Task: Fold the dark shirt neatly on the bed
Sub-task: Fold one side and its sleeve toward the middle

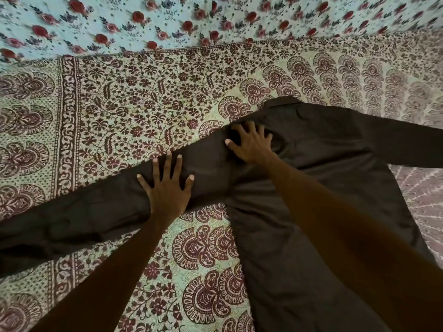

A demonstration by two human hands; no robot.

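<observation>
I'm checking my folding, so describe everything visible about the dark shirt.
The dark shirt is plain, dark brown, long-sleeved, smooth thin cloth with light creases. It lies spread flat, unfolded, on the patterned bedsheet, collar away, sleeves out to both sides. The left hand presses one sleeve; the right hand presses near the shoulder.

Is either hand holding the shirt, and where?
Nothing is gripped. The left hand presses flat on a sleeve of the dark brown cloth shirt; the right hand presses its shoulder.
</observation>
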